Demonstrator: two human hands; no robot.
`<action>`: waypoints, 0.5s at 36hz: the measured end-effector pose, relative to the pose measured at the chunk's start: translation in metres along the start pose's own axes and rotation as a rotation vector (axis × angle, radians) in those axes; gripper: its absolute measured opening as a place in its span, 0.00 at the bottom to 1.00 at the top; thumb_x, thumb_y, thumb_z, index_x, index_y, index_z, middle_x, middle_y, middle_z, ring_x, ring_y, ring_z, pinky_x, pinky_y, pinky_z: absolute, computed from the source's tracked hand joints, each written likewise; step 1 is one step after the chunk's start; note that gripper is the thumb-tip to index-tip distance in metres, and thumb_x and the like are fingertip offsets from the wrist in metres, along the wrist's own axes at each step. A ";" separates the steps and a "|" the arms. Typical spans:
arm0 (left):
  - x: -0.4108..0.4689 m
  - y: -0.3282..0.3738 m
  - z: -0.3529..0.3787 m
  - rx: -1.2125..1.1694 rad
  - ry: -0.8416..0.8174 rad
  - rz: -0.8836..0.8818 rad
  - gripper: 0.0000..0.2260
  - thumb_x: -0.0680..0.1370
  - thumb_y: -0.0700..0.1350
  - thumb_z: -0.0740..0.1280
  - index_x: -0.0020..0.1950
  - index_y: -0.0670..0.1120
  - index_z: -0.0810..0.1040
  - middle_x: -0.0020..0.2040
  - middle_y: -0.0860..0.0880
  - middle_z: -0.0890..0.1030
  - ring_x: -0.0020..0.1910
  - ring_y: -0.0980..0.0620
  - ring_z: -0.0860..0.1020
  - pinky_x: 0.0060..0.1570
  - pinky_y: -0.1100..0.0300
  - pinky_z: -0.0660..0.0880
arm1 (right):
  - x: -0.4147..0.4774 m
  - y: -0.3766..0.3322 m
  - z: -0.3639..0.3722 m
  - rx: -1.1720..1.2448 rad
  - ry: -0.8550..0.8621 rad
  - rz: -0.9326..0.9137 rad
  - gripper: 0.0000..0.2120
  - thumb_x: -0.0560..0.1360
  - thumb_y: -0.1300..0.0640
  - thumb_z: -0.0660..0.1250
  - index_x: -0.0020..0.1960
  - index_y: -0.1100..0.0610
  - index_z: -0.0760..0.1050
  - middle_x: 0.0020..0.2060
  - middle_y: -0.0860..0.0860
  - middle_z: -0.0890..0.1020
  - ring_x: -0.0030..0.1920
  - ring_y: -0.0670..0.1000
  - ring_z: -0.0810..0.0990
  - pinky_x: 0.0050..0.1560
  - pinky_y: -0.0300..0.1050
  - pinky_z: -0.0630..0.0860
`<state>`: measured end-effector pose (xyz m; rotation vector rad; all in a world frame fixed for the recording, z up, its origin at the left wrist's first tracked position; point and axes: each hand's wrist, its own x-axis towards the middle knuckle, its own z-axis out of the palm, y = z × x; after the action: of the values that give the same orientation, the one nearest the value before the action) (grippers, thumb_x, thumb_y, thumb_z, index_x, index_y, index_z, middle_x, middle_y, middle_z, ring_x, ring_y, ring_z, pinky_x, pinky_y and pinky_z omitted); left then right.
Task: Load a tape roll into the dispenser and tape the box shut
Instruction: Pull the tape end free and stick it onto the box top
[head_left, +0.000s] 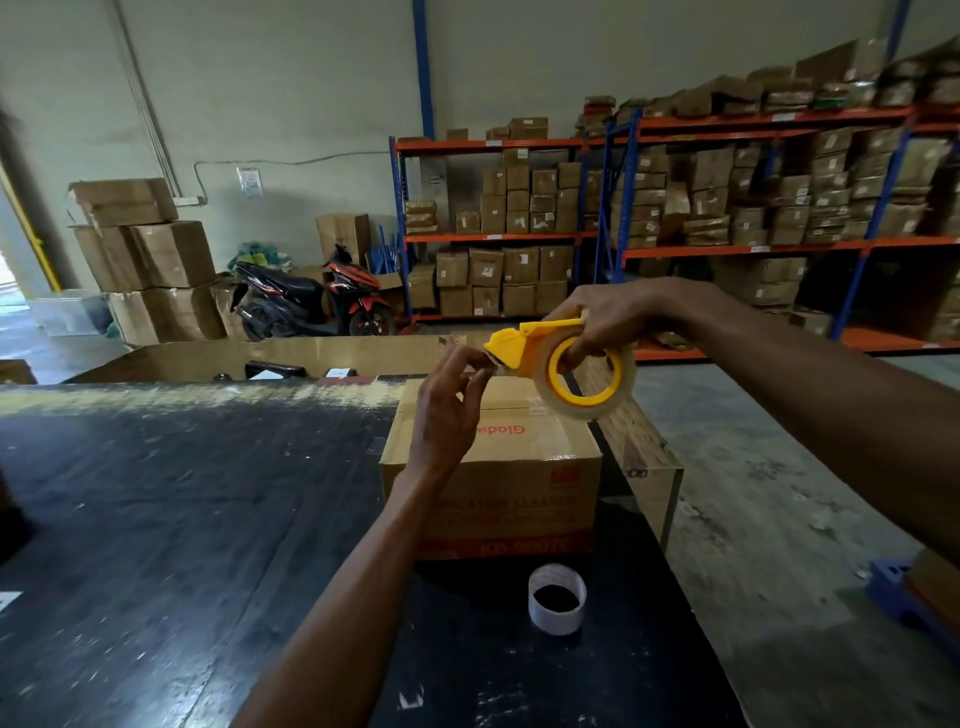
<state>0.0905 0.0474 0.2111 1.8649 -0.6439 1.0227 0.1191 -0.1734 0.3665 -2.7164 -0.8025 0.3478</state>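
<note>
While my right hand (602, 322) grips the dispenser (540, 353), my left hand (449, 410) pinches its tape end above the box (493, 483).

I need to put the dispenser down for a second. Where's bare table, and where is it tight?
The dark table is bare across its whole left side, left of the cardboard box and the left forearm. A smaller free patch lies near the front edge, beside the empty tape core. It is tight between box and core, and right of the box, where the table ends.

Both arms raised; right hand (597, 322) curled in closed grip; left hand (447, 410) pinching fingertips.
</note>
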 end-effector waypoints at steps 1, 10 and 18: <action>-0.002 0.003 0.000 -0.039 -0.048 -0.059 0.03 0.84 0.38 0.65 0.57 0.42 0.76 0.49 0.44 0.83 0.40 0.55 0.82 0.36 0.62 0.80 | -0.002 0.000 0.001 0.004 0.005 0.002 0.19 0.76 0.58 0.73 0.65 0.47 0.78 0.52 0.49 0.83 0.51 0.50 0.81 0.47 0.43 0.76; 0.003 0.028 -0.006 -0.722 -0.191 -0.696 0.09 0.84 0.41 0.66 0.64 0.43 0.76 0.59 0.38 0.86 0.55 0.46 0.88 0.48 0.57 0.85 | -0.014 -0.004 0.007 -0.088 0.113 0.019 0.31 0.75 0.56 0.74 0.76 0.45 0.69 0.61 0.47 0.78 0.56 0.47 0.76 0.56 0.48 0.74; 0.019 0.038 -0.001 -1.058 -0.051 -1.195 0.06 0.84 0.37 0.63 0.58 0.36 0.77 0.53 0.37 0.83 0.50 0.45 0.84 0.39 0.60 0.86 | -0.024 -0.005 0.023 -0.317 0.264 -0.006 0.34 0.75 0.56 0.74 0.78 0.45 0.66 0.68 0.55 0.77 0.54 0.50 0.77 0.50 0.46 0.72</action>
<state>0.0710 0.0296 0.2449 0.9643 0.0336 -0.1882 0.0896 -0.1782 0.3506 -2.9601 -0.8502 -0.1526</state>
